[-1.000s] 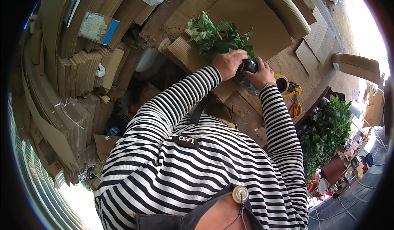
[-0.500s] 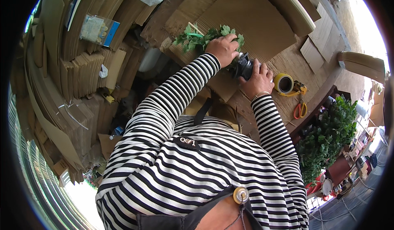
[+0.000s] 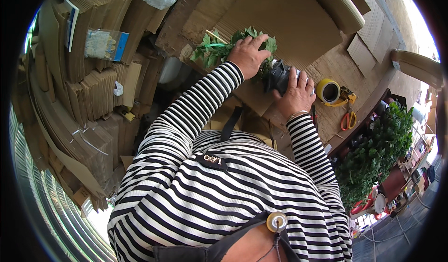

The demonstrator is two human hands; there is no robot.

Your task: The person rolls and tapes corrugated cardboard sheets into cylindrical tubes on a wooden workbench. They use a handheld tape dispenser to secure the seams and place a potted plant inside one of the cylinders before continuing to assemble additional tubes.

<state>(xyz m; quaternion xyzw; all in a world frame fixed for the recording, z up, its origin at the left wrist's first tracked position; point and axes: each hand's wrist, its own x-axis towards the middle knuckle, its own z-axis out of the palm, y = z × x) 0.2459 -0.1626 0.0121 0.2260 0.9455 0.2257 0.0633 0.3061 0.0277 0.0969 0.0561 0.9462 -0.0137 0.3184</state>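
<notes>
A leafy green plant (image 3: 208, 52) lies on its side across the near edge of the worktable, its leaves pointing left. A pale stick and a light green tie show among the leaves. At its right end is a dark, black plastic-looking pot (image 3: 278, 76). My left hand (image 3: 247, 55) rests over the foliage, its fingers stretched out and the thumb apart. My right hand (image 3: 296, 94) grips the pot's right end, fingers on top and thumb on the near side. The pot's base is partly hidden under that hand.
Right of my right hand lie a yellow tape roll (image 3: 328, 91) and orange-handled scissors (image 3: 348, 120). Cardboard sheets (image 3: 280, 19) cover the table beyond. Stacked flat cardboard (image 3: 93, 94) rises at the left. Bushy green plants (image 3: 380, 145) stand at the right past the table edge.
My left hand has shifted slightly left along the leaves, and its fingers look more spread. The right hand stays at the pot. The view has moved a little.
</notes>
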